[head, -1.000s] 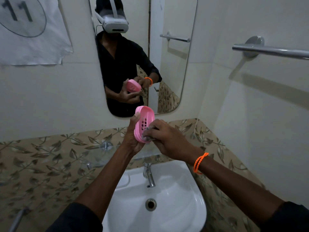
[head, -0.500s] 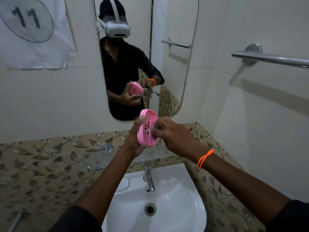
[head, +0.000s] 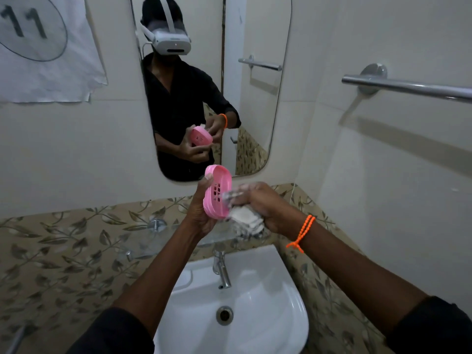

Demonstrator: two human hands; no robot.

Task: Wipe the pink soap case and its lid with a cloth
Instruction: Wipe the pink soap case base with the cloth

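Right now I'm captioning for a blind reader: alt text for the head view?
A left hand holds a pink soap case upright above a white sink while the right hand presses a white cloth against it, facing a wall mirror.

Cream tiled walls (head: 383, 200); leaf-patterned tile band (head: 63, 251) lower left; mirror (head: 258, 111) upper centre; towel rail (head: 408, 88) upper right; white basin (head: 268, 315) with tap (head: 222, 273) below.

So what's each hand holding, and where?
The left hand grips the pink soap case by its long edge; the right hand holds a bunched white cloth against its inside.
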